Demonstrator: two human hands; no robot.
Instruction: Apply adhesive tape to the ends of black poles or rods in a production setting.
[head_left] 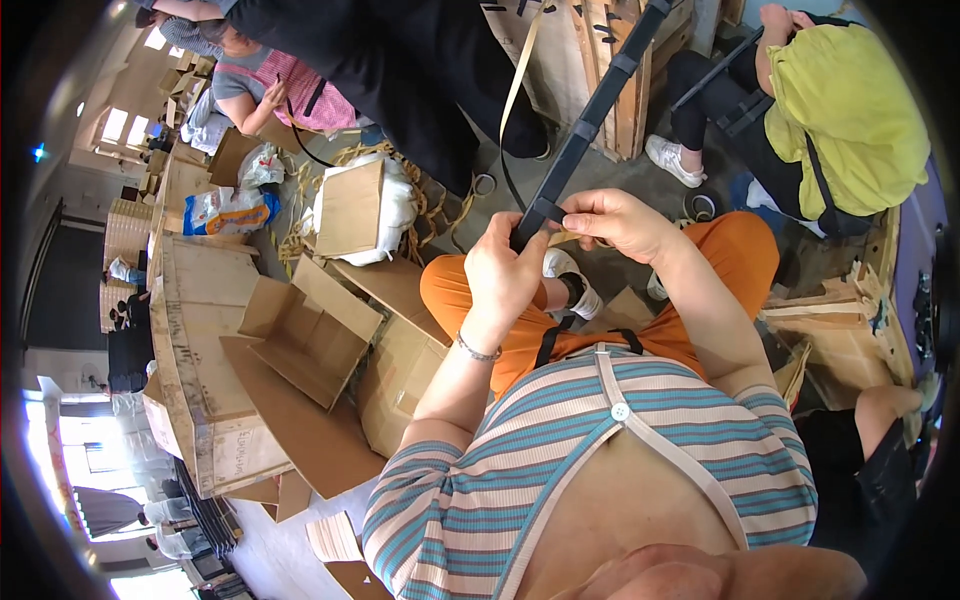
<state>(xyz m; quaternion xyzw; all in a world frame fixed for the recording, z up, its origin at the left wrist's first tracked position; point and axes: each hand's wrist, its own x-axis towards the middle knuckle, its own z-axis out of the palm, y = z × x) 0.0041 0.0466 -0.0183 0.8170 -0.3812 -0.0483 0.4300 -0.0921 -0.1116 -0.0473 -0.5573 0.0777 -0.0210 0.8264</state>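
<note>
My left hand [505,265] is closed round the near end of a long dark bar [590,117], which slants up and away to the right, with several bands along it. Fingers of my right hand [622,226] are pinched together close beside that end. Between them a thin tan strip [566,238] shows, partly hidden by the fingers. A black band [545,209] crosses the bar just beyond my left thumb.
Open cardboard boxes [312,335] and a wooden crate [215,350] stand at left. A white bundle [385,205] lies among loose yellow strips. Another person [840,120] sits at right with a dark bar; one in black trousers [400,70] is ahead. A tape roll [700,207] lies beyond my knee.
</note>
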